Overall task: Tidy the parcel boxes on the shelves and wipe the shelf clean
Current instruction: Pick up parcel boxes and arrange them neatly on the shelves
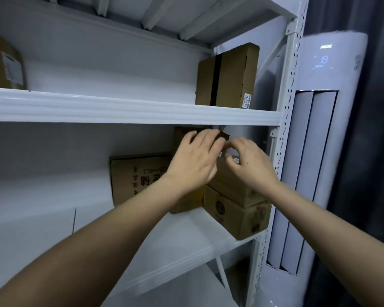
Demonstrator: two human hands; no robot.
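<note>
Parcel boxes of brown cardboard sit on two levels of a white metal shelving unit [131, 111]. On the upper shelf, at the far left edge, a brown carton with a white printed label [2, 63] is partly cut off by the frame. Further right on that same level, a tall brown box with a black band of tape and a small white sticker [227, 76] stands upright close to the right-hand post.

On the lower shelf, a flat brown box with dark printed characters [138, 178] leans upright against the back wall. Just right of it, the left hand [195, 160] lies with straight, spread fingers against the face of a tall dark-brown box [182, 134] whose top reaches up near the underside of the upper shelf; the fingers press rather than wrap. The right hand [246, 160] is beside it, fingers curled over the top of a small brown carton [226, 182], though whether they actually pinch it cannot be told. That carton rests tilted on a squat brown box with a round dark logo [235, 216], which stands at the shelf's front right corner.

Beyond the perforated post stands a tall white air-conditioning tower [326, 129], with a dark grey curtain [377, 151] behind it.
</note>
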